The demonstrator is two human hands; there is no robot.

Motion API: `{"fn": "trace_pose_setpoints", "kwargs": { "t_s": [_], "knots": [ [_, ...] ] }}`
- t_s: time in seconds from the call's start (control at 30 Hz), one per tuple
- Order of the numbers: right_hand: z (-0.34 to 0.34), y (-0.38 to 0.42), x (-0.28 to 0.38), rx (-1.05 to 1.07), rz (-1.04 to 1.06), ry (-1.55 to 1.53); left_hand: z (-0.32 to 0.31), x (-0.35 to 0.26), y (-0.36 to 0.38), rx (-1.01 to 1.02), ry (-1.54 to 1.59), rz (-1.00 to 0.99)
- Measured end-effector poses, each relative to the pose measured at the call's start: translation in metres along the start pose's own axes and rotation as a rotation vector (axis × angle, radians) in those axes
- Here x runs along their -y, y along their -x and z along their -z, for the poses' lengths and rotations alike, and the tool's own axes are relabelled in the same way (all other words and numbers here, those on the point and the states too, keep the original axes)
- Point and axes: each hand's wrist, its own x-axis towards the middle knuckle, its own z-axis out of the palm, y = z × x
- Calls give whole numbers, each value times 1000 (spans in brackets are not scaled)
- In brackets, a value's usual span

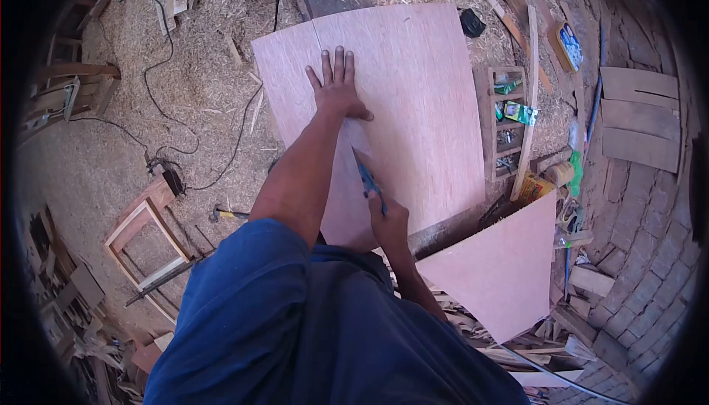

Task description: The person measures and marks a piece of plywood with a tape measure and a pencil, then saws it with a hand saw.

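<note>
A large pinkish plywood sheet [421, 87] lies in front of me. Near its upper left part my left hand [340, 87] presses flat on it, fingers spread, holding nothing. Closer to my body, my right hand [388, 220] is closed around the handle of a blue-handled saw [365, 177]. The saw's tip touches the sheet below my left hand, and much of its blade is hidden or too thin to make out. A thin dark line runs on the sheet above my left fingers.
A triangular plywood piece [502, 264] lies at the lower right. Beside the sheet is a wooden tray [508, 120] with small green packets. A hammer [230, 213], a wooden frame [148, 246] and black cables [170, 43] lie left among shavings. Brickwork [650, 257] shows far right.
</note>
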Motion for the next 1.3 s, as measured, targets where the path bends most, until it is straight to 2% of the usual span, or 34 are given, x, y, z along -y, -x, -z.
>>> {"fn": "trace_pose_setpoints", "kwargs": {
  "t_s": [0.03, 0.1, 0.17, 0.27, 0.33, 0.53, 0.67, 0.73, 0.77, 0.9, 0.97, 1.03, 1.1, 1.23, 1.3],
  "knots": [
    [3, 2, 4, -4, -2, -26, 2, 1, -3, -5, -5, 4],
    [31, 57, -15, -89, 99, -18, 6, 0, -3, 0, -10, 4],
    [75, 104, 9, 66, -208, 8, 2, -1, -2, 12, -13, 6],
    [57, 91, -8, 10, -154, 20, 3, 1, -5, 0, -16, 6],
    [25, 42, -20, -2, -44, 55, 1, 2, -5, -3, -5, -9],
    [-9, -27, -8, -26, 88, -24, 11, 9, -15, -17, -62, -43],
    [-31, -75, 10, -129, 225, -54, 42, 20, -57, -99, -171, -22],
    [-34, -88, 18, -134, 223, -58, 3, 19, -83, -194, -180, -69],
    [-33, -92, 22, -119, 203, -56, 3, 14, -81, -242, -185, -92],
    [-42, -96, 12, -140, 259, -20, 0, -34, -7, 58, -181, -156],
    [-42, -102, 11, -113, 259, -42, -1, -31, -14, 16, -152, -180],
    [-36, -72, 8, -75, 208, -86, -17, -27, -1, 48, -119, -199],
    [-10, -47, 26, -70, 205, -157, -7, -26, -7, 47, -90, -211],
    [70, 65, 23, 104, -163, -61, -9, -28, -5, 25, -80, -204],
    [71, 72, 16, 67, -142, -34, -10, -24, -4, -12, -64, -209]
  ]
}}
